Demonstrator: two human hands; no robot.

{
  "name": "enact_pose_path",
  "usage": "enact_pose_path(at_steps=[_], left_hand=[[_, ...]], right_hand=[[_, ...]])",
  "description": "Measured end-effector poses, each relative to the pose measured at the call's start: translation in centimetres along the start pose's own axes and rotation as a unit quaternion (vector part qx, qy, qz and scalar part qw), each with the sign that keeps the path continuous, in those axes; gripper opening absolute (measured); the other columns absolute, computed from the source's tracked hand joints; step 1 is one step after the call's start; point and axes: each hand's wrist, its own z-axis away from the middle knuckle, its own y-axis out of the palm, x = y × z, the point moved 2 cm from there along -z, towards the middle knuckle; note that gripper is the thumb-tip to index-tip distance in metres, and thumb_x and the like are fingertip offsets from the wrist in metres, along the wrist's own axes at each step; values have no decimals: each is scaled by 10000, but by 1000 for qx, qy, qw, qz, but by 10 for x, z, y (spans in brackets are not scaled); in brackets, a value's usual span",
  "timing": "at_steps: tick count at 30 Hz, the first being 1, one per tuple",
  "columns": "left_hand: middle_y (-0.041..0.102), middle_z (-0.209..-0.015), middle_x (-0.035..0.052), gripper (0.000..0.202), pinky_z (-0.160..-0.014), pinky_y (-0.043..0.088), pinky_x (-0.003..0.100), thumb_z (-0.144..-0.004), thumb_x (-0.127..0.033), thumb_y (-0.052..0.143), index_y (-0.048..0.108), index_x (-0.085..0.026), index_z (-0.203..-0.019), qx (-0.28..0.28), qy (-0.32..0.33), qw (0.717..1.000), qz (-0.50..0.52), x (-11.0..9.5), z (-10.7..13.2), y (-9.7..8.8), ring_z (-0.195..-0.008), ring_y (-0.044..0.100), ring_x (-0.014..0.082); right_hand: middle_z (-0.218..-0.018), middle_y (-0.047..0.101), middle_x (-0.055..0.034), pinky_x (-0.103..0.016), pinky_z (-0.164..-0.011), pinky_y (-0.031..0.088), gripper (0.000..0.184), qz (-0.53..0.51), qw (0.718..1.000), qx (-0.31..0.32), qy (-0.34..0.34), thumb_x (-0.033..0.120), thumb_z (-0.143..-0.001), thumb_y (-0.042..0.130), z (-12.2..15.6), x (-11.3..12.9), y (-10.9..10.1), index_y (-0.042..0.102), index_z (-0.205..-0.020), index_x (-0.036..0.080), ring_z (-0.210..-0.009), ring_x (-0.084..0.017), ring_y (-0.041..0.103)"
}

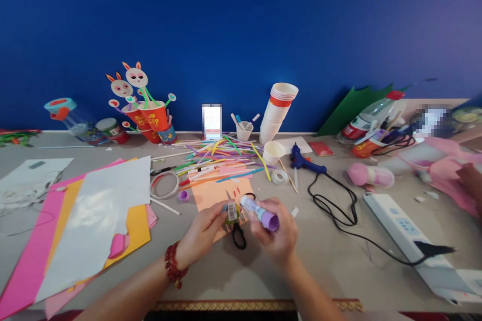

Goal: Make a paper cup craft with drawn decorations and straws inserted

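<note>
My right hand (276, 225) is closed around a purple-and-white glue stick (259, 212), which is tilted with its pale end up towards the left. The fingers of my left hand (205, 225) pinch a small greenish piece with a barcode label (232, 211). I cannot make out its exact kind. Below the hands lie black-handled scissors (238, 236), partly covered, on orange paper (203, 195) with small red cut shapes. A purple cap (183, 196) stands to the left of the paper.
Coloured sticks (211, 158) lie piled behind the paper, near stacked paper cups (276, 113). Right of them are a blue glue gun (305, 160), its black cord and a power strip (402, 230). Paper sheets (98, 210) cover the left. Another person's hand (470, 180) holds pink material.
</note>
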Motion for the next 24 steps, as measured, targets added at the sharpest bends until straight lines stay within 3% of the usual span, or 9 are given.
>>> enact_pose_path(at_steps=[3,8,13,17,21,24], left_hand=[[679,-1178,55,316,-1003,416,308,-965,-300,444,630,-196,-1198,-4,1,1000,16,-2,-1,1,-1119,584,213],[683,-1169,53,327,-950,448,302,-975,-318,423,634,-207,-1198,3,1,1000,-2,-9,3,5,-977,621,189],[679,-1174,67,353,-961,448,317,-977,-311,402,601,-211,-1251,19,-9,1000,-8,-7,5,6,-1023,614,205],[697,-1090,79,341,-950,458,340,-961,-323,419,634,-174,-1179,4,-25,999,38,-5,1,4,-1009,615,220],[705,-1037,62,300,-929,472,336,-936,-320,452,668,-166,-1076,2,-34,996,81,-11,-1,5,-962,616,213],[697,-1090,62,313,-902,487,318,-934,-338,458,662,-182,-1114,-7,-30,997,67,-12,3,7,-954,618,207]], right_hand=[[-813,683,-36,-313,-659,562,196,-47,997,40,-37,218,-835,589,1,15,7,563,-1028,235,-727,-205,675],[-787,672,-41,-296,-618,547,159,-22,996,69,-51,231,-852,573,-1,20,14,551,-1009,220,-691,-199,661],[-780,656,-31,-290,-605,536,129,33,999,42,-7,247,-844,606,-1,-4,4,569,-964,217,-659,-189,646],[-812,665,-34,-316,-645,552,177,-6,1000,-11,-2,216,-828,612,1,-1,0,561,-997,230,-714,-203,663],[-810,683,-43,-321,-650,561,218,-37,997,41,-59,214,-831,593,4,19,12,560,-1045,230,-727,-211,678],[-785,681,-46,-308,-625,553,178,-10,996,66,-66,222,-834,592,3,22,17,567,-1010,220,-688,-205,671]])
